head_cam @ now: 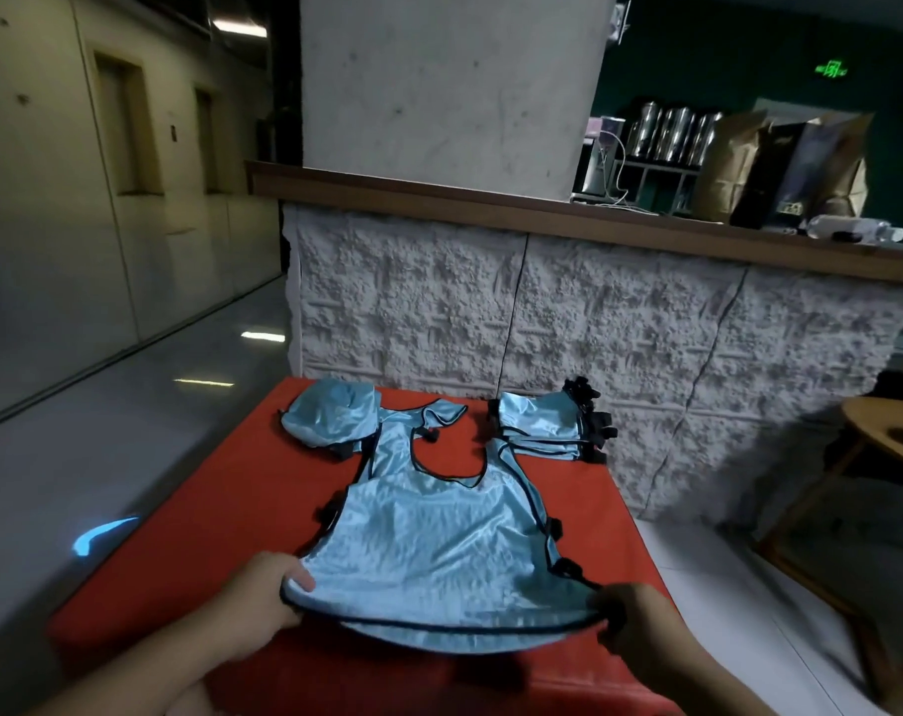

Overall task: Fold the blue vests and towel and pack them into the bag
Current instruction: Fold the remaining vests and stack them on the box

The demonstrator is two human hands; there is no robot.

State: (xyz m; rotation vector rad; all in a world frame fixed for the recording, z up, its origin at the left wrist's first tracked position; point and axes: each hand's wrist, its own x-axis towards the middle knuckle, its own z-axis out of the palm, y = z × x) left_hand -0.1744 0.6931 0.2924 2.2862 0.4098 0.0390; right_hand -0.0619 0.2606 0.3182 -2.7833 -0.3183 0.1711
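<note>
Now | my left hand (pixel 263 594) and right hand (pixel 633 620) pinch near hem corners of shiny light-blue black-trimmed vest (pixel 439 540) | long axis runs away from me

Bare red desk (pixel 222 509) lies open to my left and along the right edge. Ahead, a crumpled blue bundle (pixel 330 413) and a folded stack (pixel 542 426) block the far corners, the stone wall (pixel 594 312) just behind.
</note>
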